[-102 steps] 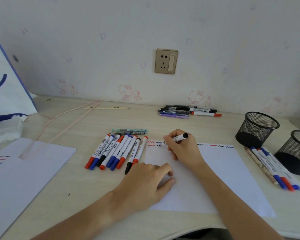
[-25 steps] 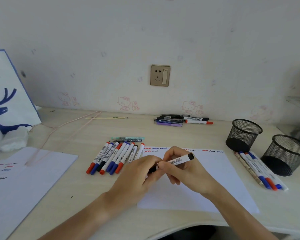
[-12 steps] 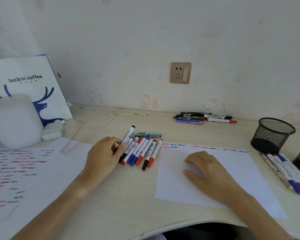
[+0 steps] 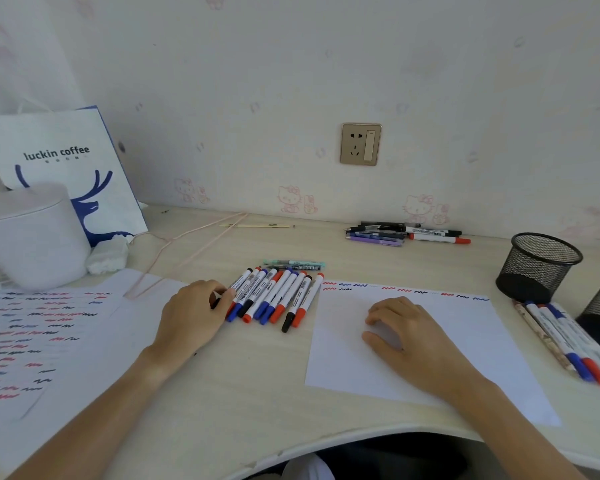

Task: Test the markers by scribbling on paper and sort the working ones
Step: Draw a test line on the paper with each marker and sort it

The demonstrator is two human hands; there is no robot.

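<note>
Left hand [image 4: 191, 317] lowered black marker [image 4: 238, 287] onto row.

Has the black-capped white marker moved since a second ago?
Yes. The black-capped white marker went left, off the white test sheet, and now lies at the left end of the marker row under the left hand.

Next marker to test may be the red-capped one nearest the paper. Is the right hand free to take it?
Probably yes: the right hand rests open on the paper, holding nothing, and the red-capped marker lies just beyond the sheet's left edge, uncovered.
</note>
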